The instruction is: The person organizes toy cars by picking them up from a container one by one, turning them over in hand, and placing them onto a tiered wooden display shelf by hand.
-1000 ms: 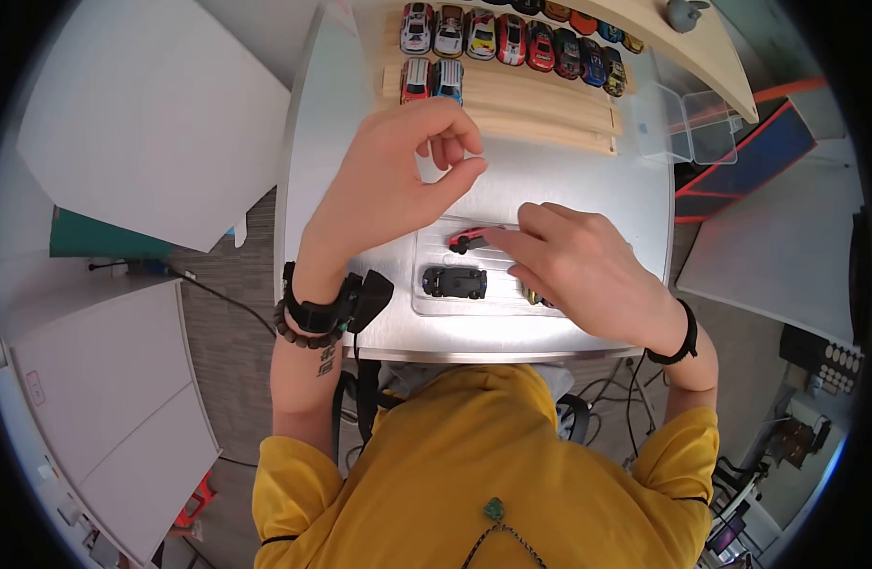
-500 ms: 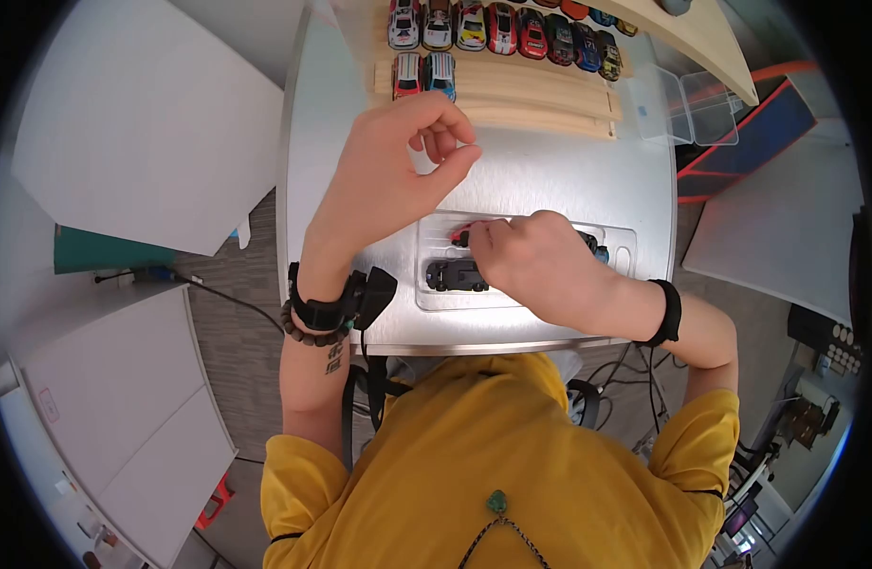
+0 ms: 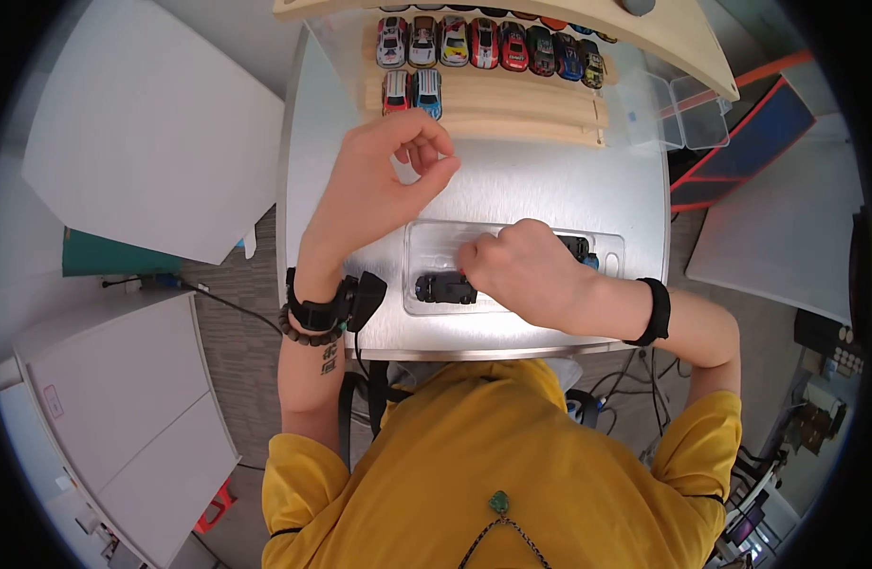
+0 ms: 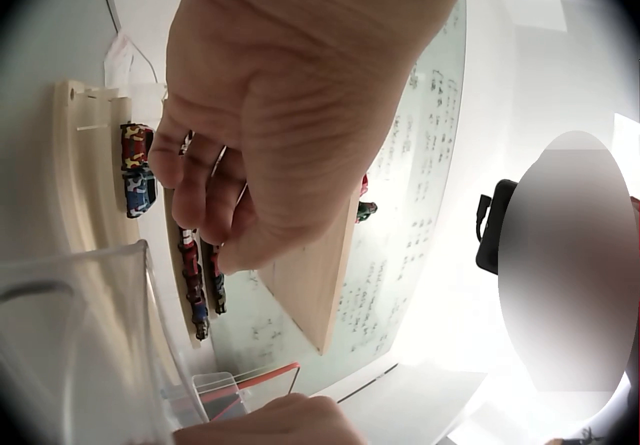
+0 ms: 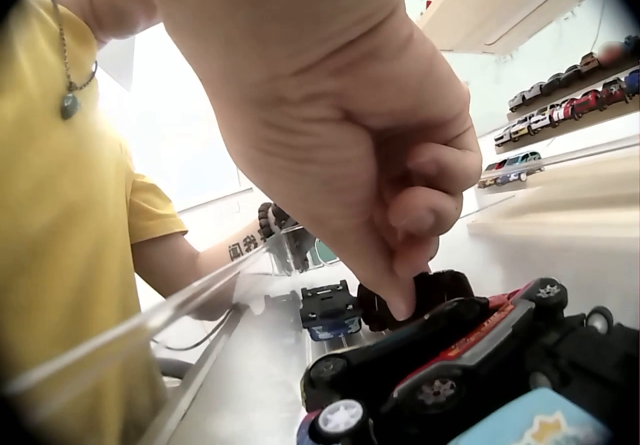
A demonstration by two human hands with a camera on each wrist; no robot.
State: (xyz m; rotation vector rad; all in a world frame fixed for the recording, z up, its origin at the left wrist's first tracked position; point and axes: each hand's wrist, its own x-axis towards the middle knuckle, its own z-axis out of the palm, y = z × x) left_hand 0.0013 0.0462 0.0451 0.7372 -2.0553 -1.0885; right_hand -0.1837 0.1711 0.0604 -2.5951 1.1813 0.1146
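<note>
My right hand (image 3: 531,275) is over a clear plastic tray (image 3: 440,230). Its thumb and fingers pinch a dark toy car (image 5: 445,287), mostly covered by the hand in the head view. Beside it, a black toy car (image 3: 443,288) lies wheels up at the tray's left end. Closer to the right wrist camera are a red and black toy car (image 5: 478,337) and a light blue toy car (image 5: 540,420). My left hand (image 3: 384,180) hovers left of the tray, fingers loosely curled, holding nothing.
Behind the tray, wooden tiers (image 3: 512,102) carry rows of toy cars (image 3: 483,44). A wooden board (image 3: 682,47) overhangs them. At the back right stands a clear plastic box (image 3: 697,114). The metal table's front edge (image 3: 436,355) is close to the person's body.
The right hand has moved left over the tray and pinches a car there. The red car seen at the tray's upper left has left that spot. The left hand keeps its pose.
</note>
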